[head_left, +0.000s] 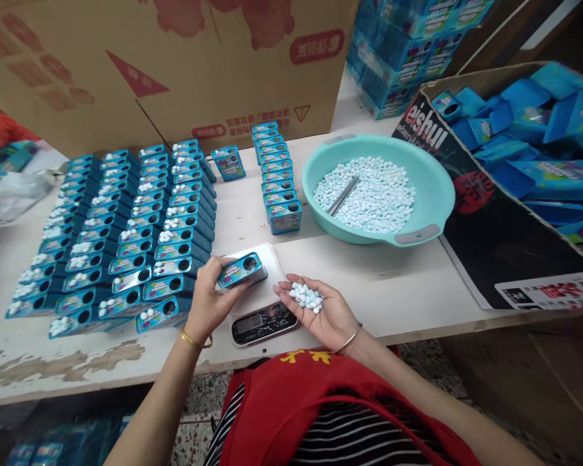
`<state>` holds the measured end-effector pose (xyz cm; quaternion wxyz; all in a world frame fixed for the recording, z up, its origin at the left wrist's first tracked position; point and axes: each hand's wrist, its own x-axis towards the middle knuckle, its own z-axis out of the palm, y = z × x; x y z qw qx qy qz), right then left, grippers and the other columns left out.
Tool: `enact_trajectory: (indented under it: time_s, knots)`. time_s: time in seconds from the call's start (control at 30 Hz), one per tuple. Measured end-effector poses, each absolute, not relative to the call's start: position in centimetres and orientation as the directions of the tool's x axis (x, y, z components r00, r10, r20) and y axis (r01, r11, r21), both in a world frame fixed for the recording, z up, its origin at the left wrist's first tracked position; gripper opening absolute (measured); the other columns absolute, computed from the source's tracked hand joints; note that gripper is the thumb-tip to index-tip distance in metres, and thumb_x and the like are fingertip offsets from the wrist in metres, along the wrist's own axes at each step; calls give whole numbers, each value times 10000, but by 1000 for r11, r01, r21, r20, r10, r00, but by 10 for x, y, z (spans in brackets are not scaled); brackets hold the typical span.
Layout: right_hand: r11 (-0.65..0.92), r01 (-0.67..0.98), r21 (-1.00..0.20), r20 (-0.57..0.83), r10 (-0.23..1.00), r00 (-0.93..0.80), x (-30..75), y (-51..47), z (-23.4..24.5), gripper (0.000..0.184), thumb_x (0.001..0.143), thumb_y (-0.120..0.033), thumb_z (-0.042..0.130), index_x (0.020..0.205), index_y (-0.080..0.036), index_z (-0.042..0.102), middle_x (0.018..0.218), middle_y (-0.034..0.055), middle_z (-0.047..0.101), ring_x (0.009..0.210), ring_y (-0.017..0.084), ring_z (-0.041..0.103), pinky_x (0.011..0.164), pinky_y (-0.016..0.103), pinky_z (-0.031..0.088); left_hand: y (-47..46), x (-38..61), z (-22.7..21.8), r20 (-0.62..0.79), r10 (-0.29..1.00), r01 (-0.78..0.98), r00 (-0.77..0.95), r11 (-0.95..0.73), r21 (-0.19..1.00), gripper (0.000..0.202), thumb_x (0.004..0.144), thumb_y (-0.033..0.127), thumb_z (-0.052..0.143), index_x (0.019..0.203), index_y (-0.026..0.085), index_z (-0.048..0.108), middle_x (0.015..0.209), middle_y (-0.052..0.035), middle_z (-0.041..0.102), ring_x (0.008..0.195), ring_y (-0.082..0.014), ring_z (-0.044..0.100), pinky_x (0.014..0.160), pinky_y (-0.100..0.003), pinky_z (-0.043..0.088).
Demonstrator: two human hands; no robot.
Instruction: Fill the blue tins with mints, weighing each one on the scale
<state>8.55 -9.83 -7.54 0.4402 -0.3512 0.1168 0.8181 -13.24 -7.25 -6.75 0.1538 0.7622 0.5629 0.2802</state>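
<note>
My left hand [212, 291] grips a blue candy box [239, 270] by its sides, with the round hole in its top facing up. The box is over the white plate of a small scale [274, 254]; whether it rests there I cannot tell. Palm up, my right hand [331, 315] cups a small heap of pale blue and white candies [306, 296] beside the scale's right edge. The scale's dark display panel [264, 323] lies below both hands. More such candies fill the bottom of a turquoise basin [436, 188], where a metal tube [343, 196] lies on them.
Rows of blue boxes [140, 233], many with candies on top, stand at left. A shorter row [284, 217] stands beside the basin. Behind is a large cardboard carton [233, 71]. Stacked wrapped packs [393, 65] and an open carton of blue boxes [466, 259] are at right.
</note>
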Motion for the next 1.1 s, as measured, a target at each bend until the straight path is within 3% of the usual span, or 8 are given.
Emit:
enact_trajectory:
  time_s: [0.07, 0.13, 0.23, 0.4, 0.5, 0.77, 0.97, 1.1]
  knots:
    - [-594, -797, -113, -674, 635, -378, 88, -101, -76, 223, 849, -128, 469, 996, -37, 610, 897, 170, 715, 958, 221, 682, 828, 290, 562, -74, -132, -63, 282, 934, 775, 219, -342, 532, 408, 785, 396, 646, 1118, 209, 504, 1027, -48, 568, 971, -190, 538, 854, -344, 419]
    - [-604, -790, -101, -673, 627, -393, 90, -103, -76, 228, 854, -138, 468, 1005, -46, 613, 920, 166, 715, 969, 219, 678, 825, 296, 563, -81, -126, -55, 391, 895, 814, 216, -386, 434, 516, 750, 391, 685, 1190, 215, 482, 1130, -84, 542, 1069, -229, 506, 916, -398, 402]
    - [-621, -779, -83, -670, 614, -417, 92, -107, -76, 238, 865, -148, 452, 995, -50, 625, 934, 165, 716, 943, 214, 685, 815, 316, 566, -98, -102, -41, 505, 811, 804, 297, -497, 325, 470, 778, 298, 661, 1208, 221, 486, 1092, -87, 553, 1026, -219, 513, 885, -392, 424]
    - [-608, -789, -85, -683, 613, -398, 99, -117, -82, 240, 875, -148, 438, 942, -90, 661, 814, 65, 730, 697, 127, 687, 613, 217, 573, -125, -46, -53, 241, 785, 663, 570, -614, 428, 271, 899, 199, 440, 1155, 142, 508, 1046, -98, 567, 904, -170, 522, 752, -296, 470]
    - [-584, -807, -87, -744, 577, -337, 108, -123, -85, 234, 869, -132, 448, 915, -109, 676, 824, 44, 730, 741, 105, 684, 668, 180, 564, -131, -22, -69, 179, 786, 696, 591, -610, 378, 210, 915, 207, 395, 1030, 132, 554, 1001, -87, 572, 851, -175, 509, 727, -301, 467]
    - [-637, -765, -93, -751, 550, -366, 122, -131, -85, 242, 843, -147, 470, 958, -143, 682, 1029, 90, 711, 1065, 180, 630, 942, 353, 507, -135, -5, -80, 252, 736, 655, 629, -675, 338, 238, 927, 176, 330, 846, 141, 550, 853, -57, 551, 757, -151, 494, 649, -270, 449]
    - [-642, -761, -88, -726, 565, -393, 116, -131, -91, 224, 834, -148, 483, 926, -138, 687, 1001, 92, 715, 1042, 187, 640, 932, 356, 511, -135, -10, -88, 243, 756, 659, 607, -651, 377, 257, 931, 187, 308, 828, 142, 540, 847, -62, 548, 741, -143, 483, 655, -274, 454]
    - [-620, -780, -89, -711, 588, -386, 113, -129, -95, 199, 827, -130, 504, 918, -135, 681, 889, 51, 729, 877, 136, 683, 835, 254, 549, -132, -17, -80, 246, 780, 648, 575, -618, 446, 233, 917, 169, 326, 831, 140, 540, 840, -63, 555, 743, -140, 486, 664, -276, 453]
